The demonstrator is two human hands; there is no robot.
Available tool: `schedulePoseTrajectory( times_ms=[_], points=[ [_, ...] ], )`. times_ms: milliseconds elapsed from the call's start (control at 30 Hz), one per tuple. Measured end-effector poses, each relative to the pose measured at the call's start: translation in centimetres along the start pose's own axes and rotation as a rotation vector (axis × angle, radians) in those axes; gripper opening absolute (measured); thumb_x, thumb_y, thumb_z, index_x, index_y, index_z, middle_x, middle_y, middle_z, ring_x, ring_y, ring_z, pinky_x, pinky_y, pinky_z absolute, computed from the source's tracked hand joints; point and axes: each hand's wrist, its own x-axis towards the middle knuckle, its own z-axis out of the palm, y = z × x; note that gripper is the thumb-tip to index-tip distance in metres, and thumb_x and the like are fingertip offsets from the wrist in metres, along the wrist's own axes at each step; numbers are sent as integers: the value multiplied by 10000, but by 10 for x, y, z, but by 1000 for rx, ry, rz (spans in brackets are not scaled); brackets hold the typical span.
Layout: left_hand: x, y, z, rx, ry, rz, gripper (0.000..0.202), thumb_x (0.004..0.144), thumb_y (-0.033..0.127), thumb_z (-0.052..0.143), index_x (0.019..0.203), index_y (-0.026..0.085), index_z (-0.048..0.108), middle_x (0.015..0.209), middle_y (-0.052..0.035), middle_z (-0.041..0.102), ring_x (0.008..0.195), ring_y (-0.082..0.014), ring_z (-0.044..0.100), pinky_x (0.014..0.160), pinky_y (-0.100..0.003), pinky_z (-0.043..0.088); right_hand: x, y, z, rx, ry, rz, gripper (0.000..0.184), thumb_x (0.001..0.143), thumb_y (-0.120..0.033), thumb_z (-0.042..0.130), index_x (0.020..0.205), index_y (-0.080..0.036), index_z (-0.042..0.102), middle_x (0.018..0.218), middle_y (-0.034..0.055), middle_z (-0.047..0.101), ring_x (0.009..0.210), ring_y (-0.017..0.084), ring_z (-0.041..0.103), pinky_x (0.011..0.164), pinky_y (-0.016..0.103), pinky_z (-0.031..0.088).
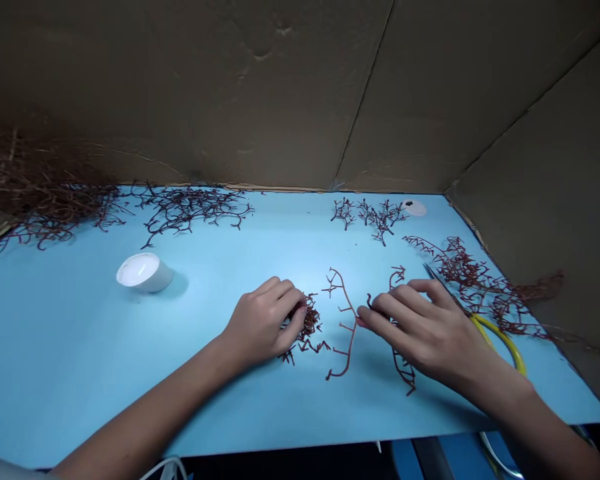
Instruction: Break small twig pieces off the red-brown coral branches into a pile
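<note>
Two hands work low over the sheet: the left hand (263,323) is curled shut on a dense clump of dark red twigs (309,327), while the right hand's fingertips (363,319) sit close beside a thin branching sprig (397,363), clamped on it or not I cannot tell. Hard squeezing could snap such brittle-looking stems, and yellow-handled snips (500,340) just beside the right hand could snag them. A blue paper sheet (80,347) covers the surface, with a white tub (144,272) on it and cardboard walls (180,87) behind.

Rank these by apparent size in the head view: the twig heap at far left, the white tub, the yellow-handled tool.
1. Twig heap, largest.
2. Yellow-handled tool and white tub: too close to rank, since the tool is partly hidden and nearer the camera.
</note>
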Motion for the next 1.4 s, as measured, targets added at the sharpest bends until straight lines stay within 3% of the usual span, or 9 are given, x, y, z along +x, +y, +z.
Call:
schedulePoseTrajectory(
  times_ms=[100, 200, 467, 667, 933, 1067, 1133, 1267, 1400],
  points=[
    [0, 1, -2, -45, 61, -41, 104, 969, 248, 611, 1031, 200, 679, 992, -88, 749, 874, -243, 615, 728, -371, 506, 10, -7, 7, 10, 41, -44, 259, 1040, -56, 532, 923, -185, 723, 819, 39, 673, 797, 208, 502, 856, 389, 380],
    [3, 2, -3, -164, 110, -135, 195, 970, 402, 678, 973, 207, 676, 926, -74, 743, 869, -250, 626, 744, -383, 506, 17, -15, 13, 19, 82, -91, 241, 1036, -80, 564, 908, -192, 735, 806, 25, 666, 804, 199, 501, 865, 385, 390],
    [11, 20, -8, -517, 70, -425, 247, 1058, 338, 567, 840, 221, 564, 621, 41, 586, 513, -126, 476, 517, -289, 360, 31, -28, 15, 51, 220, -206, 220, 1005, -101, 594, 906, -205, 760, 863, 24, 683, 838, 184, 499, 932, 391, 402],
    [4, 15, -24, -400, -14, -329, 465, 1099, 287, 448, 650, 233, 341, 515, 65, 347, 459, -117, 300, 486, -312, 249, 30, -15, 7, 72, 198, -157, 204, 999, -110, 645, 844, -199, 744, 827, 10, 678, 820, 183, 496, 904, 387, 409],
    [-15, 51, -45, -502, -92, -148, 413, 1141, 226, 409, 728, 230, 378, 575, 57, 423, 474, -109, 366, 477, -281, 307, -2, -8, -23, 543, 14, -53, 402, 1071, -54, 388, 924, -184, 739, 831, 15, 699, 733, 165, 523, 852, 400, 415],
    [-19, 35, -59, -402, 12, -215, 425, 1125, 159, 392, 707, 235, 365, 561, 58, 378, 447, -107, 346, 446, -275, 287, -19, 13, -30, 465, -5, 12, 337, 1069, -45, 423, 979, -198, 709, 803, 24, 699, 738, 193, 526, 827, 420, 393],
    [-18, 19, -56, -280, 57, -216, 431, 1115, 139, 416, 696, 232, 378, 559, 61, 369, 450, -107, 336, 453, -282, 290, -23, 22, -26, 309, 6, 44, 234, 1039, -46, 523, 994, -204, 690, 801, 38, 691, 763, 217, 529, 802, 421, 378],
    [-11, -6, -30, -26, 38, 70, 322, 1109, 202, 483, 803, 194, 584, 695, -12, 605, 632, -166, 518, 593, -307, 430, -12, 19, -15, 91, 21, 33, 197, 1029, -50, 567, 1011, -197, 698, 826, 50, 697, 789, 221, 518, 810, 404, 376],
    [-5, -14, -10, -46, 17, 94, 154, 1066, 243, 594, 994, 178, 714, 986, -82, 766, 917, -235, 632, 816, -367, 535, 7, 5, -9, -5, 46, 51, 170, 1066, -132, 588, 974, -206, 712, 817, 35, 698, 802, 212, 513, 849, 389, 365]
  ],
)
